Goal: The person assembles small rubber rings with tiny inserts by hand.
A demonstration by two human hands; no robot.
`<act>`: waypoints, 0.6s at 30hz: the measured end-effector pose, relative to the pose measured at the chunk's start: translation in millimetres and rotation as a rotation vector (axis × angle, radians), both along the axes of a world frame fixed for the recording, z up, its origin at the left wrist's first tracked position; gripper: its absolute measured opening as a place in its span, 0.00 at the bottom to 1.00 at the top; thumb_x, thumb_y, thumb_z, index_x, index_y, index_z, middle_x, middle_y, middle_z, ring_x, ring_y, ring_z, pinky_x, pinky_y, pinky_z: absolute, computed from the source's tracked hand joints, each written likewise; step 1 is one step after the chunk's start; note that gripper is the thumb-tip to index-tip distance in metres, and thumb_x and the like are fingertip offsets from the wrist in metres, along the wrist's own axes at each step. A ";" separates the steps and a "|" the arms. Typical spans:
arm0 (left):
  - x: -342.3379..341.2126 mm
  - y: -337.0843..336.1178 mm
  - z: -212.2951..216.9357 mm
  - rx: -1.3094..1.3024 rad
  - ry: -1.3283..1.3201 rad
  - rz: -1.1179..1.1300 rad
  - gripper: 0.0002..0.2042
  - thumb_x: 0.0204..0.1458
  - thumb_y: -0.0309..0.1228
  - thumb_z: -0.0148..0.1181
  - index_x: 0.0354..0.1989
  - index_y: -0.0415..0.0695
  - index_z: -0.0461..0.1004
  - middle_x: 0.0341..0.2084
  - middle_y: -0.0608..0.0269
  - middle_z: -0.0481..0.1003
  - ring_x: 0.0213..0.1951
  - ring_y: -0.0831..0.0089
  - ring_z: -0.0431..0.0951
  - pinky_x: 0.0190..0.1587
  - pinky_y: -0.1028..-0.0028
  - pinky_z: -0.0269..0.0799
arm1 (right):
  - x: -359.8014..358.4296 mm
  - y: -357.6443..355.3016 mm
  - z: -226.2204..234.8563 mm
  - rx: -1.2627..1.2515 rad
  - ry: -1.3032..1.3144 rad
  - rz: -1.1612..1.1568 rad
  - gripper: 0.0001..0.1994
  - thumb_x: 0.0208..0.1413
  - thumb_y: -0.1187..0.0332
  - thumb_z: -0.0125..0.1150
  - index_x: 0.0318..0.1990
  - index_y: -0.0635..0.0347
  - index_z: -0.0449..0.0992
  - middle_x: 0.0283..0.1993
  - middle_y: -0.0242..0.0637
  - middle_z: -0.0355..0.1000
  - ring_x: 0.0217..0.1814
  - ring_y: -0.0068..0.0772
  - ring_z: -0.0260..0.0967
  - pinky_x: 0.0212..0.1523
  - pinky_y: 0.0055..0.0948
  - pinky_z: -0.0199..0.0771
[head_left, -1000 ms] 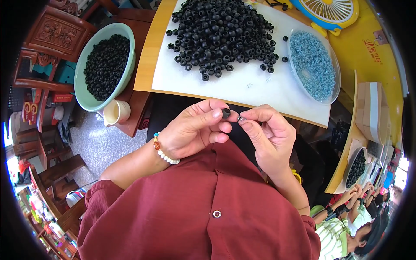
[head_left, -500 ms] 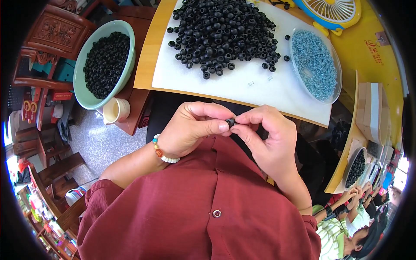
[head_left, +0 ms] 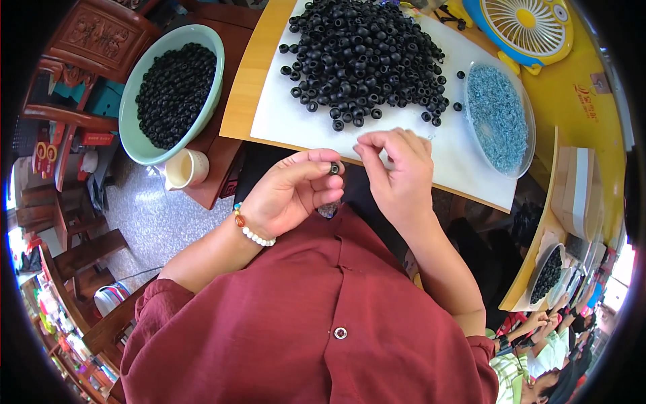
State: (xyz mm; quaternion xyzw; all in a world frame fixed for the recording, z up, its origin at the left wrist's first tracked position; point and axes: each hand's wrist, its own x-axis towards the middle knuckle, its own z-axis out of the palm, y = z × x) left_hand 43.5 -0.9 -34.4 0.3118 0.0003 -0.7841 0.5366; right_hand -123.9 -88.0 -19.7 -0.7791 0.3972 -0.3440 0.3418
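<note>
Pinched between the thumb and forefinger of my left hand (head_left: 286,183) is a black bead (head_left: 334,168), its hole facing up. My right hand (head_left: 397,172) is apart from it, over the front edge of the white board (head_left: 282,121). Its thumb and forefinger are closed together at the tips; anything between them is too small to make out. Beyond both hands, a large heap of black beads (head_left: 367,57) lies on the board. On the board's right stands a clear oval dish (head_left: 529,145) of small pale-blue pieces (head_left: 496,114).
To the left, a pale green basin (head_left: 214,94) of black pieces stands beside a cream cup (head_left: 186,168). A blue-and-yellow fan (head_left: 525,27) is at the far right. Another tray of black pieces (head_left: 546,276) and other people's hands (head_left: 535,322) are at the right.
My hands have come apart: the right moved up and away from the bead, while the left keeps it and has turned palm up. The surroundings have shifted slightly right in view.
</note>
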 end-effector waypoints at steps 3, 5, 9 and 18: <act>4.7 -0.3 2.8 0.015 0.009 0.057 0.08 0.55 0.23 0.49 0.42 0.38 0.70 0.38 0.56 0.73 0.33 0.73 0.76 0.40 0.72 0.76 | 15.7 -13.8 -15.2 -0.425 0.151 -0.024 0.09 0.38 0.69 0.67 0.29 0.49 0.75 0.25 0.26 0.66 0.30 0.30 0.62 0.37 0.33 0.53; 7.5 0.2 2.2 0.036 -0.018 0.089 0.08 0.55 0.23 0.49 0.42 0.37 0.70 0.38 0.56 0.73 0.33 0.74 0.76 0.39 0.74 0.77 | 24.1 -17.0 -12.7 -0.527 0.246 -0.011 0.10 0.36 0.69 0.67 0.29 0.49 0.75 0.26 0.25 0.65 0.31 0.29 0.61 0.38 0.32 0.53; 11.1 -0.4 3.5 0.043 -0.061 0.098 0.09 0.56 0.24 0.49 0.44 0.36 0.69 0.37 0.55 0.73 0.33 0.75 0.76 0.38 0.75 0.77 | 29.1 -20.7 -18.9 -0.567 0.283 -0.014 0.09 0.38 0.68 0.67 0.31 0.48 0.76 0.27 0.24 0.65 0.32 0.27 0.62 0.39 0.29 0.51; -2.3 -16.2 9.9 0.065 -0.154 0.016 0.12 0.54 0.28 0.56 0.45 0.36 0.72 0.34 0.62 0.75 0.31 0.77 0.77 0.36 0.78 0.77 | -3.6 -5.7 6.2 0.052 -0.061 0.104 0.08 0.43 0.74 0.63 0.34 0.56 0.76 0.34 0.31 0.74 0.27 0.27 0.67 0.42 0.28 0.60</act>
